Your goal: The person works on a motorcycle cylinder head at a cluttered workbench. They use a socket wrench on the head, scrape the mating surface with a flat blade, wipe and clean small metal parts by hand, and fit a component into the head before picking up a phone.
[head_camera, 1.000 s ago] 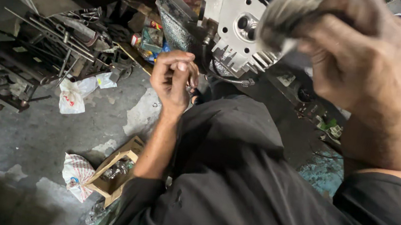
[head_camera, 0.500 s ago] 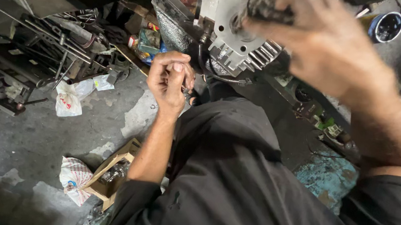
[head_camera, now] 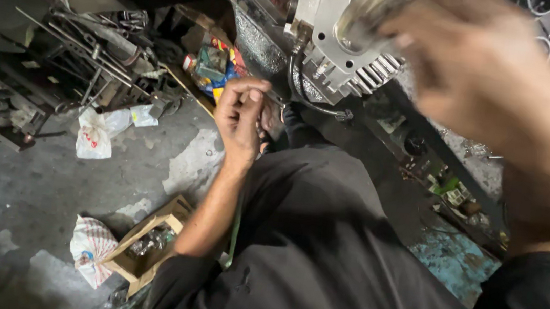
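A grey finned engine block stands at the top middle, above my lap in black clothing. My right hand is raised close to the camera and blurred. Its fingers are closed on a pale, ribbed cylindrical part held against the block's round bore. My left hand sits lower, below the block's left corner. Its fingers are curled around a thin metal piece that points toward a black cable under the block.
Metal rods and scrap parts are heaped at the left. A white crumpled bag lies on the stained concrete floor. A cardboard box with small parts sits by my left elbow, next to another patterned bag. Colourful packets lie behind my left hand.
My right hand with the ribbed part has shifted against the engine block and stayed blurred. My left hand has kept its place under the block's corner.
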`<state>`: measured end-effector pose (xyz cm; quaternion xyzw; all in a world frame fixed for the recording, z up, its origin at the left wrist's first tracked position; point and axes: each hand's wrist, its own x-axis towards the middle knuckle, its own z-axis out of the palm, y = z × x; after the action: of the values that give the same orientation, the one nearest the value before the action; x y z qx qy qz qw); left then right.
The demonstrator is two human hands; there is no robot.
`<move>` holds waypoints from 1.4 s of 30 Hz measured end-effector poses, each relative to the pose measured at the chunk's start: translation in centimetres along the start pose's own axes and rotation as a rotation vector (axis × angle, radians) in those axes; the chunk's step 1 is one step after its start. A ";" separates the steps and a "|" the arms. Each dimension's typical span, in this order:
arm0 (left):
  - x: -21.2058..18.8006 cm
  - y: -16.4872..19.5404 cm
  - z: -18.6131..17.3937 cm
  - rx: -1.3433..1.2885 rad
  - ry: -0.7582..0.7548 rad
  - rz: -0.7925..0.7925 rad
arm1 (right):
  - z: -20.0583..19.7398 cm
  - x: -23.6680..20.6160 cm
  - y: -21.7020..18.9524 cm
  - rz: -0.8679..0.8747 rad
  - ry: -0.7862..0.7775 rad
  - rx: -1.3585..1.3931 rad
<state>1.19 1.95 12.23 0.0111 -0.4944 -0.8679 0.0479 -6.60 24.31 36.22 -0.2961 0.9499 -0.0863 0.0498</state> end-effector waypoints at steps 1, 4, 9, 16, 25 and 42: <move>-0.1 0.0 0.1 -0.013 -0.014 0.006 | 0.9 0.8 -0.3 -0.043 -0.025 -0.095; -0.4 -0.3 0.2 -0.006 -0.057 0.067 | 3.7 1.7 -1.7 0.103 -0.209 -0.228; -1.4 -0.5 -0.7 0.010 -0.021 0.084 | 7.6 2.4 3.5 0.355 -0.454 0.480; -2.7 2.1 -2.1 0.094 0.040 0.072 | 7.2 -3.3 8.7 -0.100 0.060 1.006; -1.4 7.2 1.7 0.529 -0.667 0.370 | 11.5 -8.8 -2.3 -0.104 -0.067 1.034; 1.4 7.2 5.9 0.717 -0.937 -0.062 | 7.6 -11.1 4.2 -0.081 0.393 1.229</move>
<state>-0.09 3.22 21.51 -0.3434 -0.7248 -0.5600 -0.2076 1.27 33.01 28.43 -0.2278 0.7069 -0.6688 0.0323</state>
